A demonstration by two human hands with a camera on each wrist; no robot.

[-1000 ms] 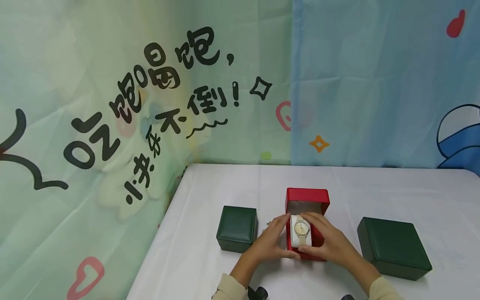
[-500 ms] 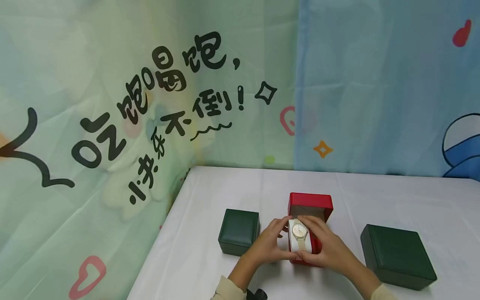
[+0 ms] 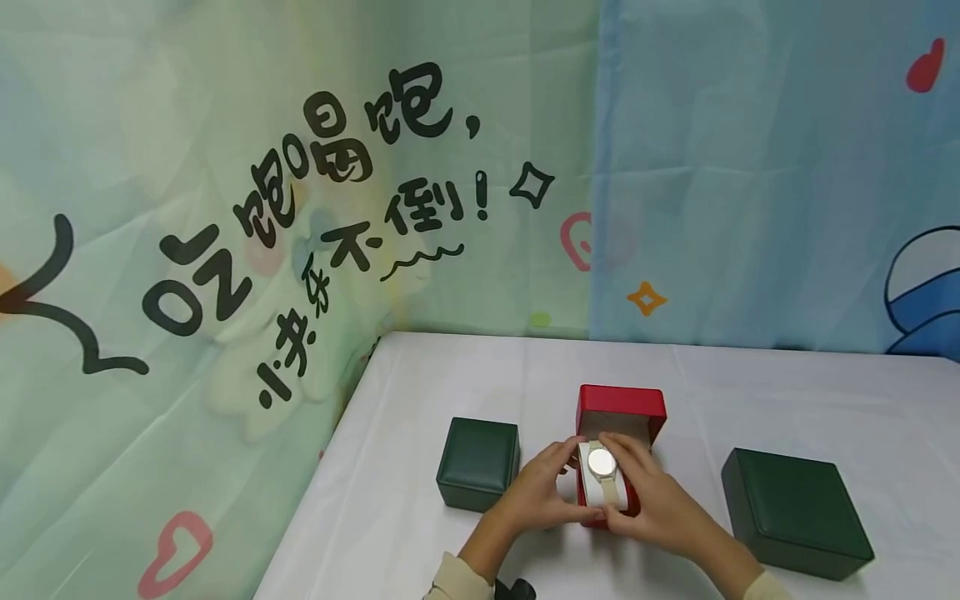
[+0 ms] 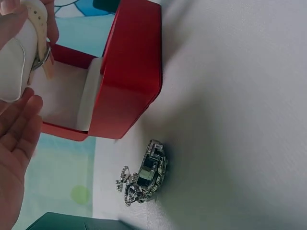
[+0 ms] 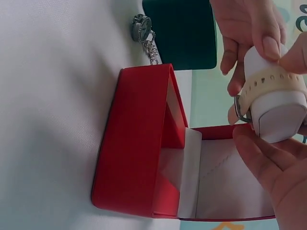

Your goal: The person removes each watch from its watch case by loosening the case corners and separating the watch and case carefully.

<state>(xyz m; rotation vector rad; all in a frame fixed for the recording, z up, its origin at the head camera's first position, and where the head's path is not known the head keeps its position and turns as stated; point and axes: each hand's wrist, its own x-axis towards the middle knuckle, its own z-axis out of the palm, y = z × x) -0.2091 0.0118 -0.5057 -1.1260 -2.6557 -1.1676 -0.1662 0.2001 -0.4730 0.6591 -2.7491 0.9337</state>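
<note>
A watch (image 3: pixel 602 463) with a pale cream strap is wrapped round a white cushion (image 5: pixel 277 117). My left hand (image 3: pixel 536 492) and right hand (image 3: pixel 654 498) hold the cushion from either side, fingertips and thumbs at its ends. In both wrist views the cushion hangs above the open red box (image 5: pixel 136 143), clear of its inside. Glare whitens the dial in the head view. The strap's holes and buckle (image 5: pixel 242 111) face the right wrist camera. The box's lid (image 3: pixel 622 402) stands raised behind the hands, which cover much of its base.
Left of the red box is a closed small green box (image 3: pixel 480 462); a larger closed green box (image 3: pixel 802 510) stands to the right. A silver metal watch (image 4: pixel 152 167) lies on the white tablecloth (image 4: pixel 230 120) between the small green box and the red one. Printed curtains (image 3: pixel 480 250) hang behind.
The head view has shifted slightly. Between both hands, the watch and cushion have turned a little, and the dial now reflects bright light. The boxes have stayed in place.
</note>
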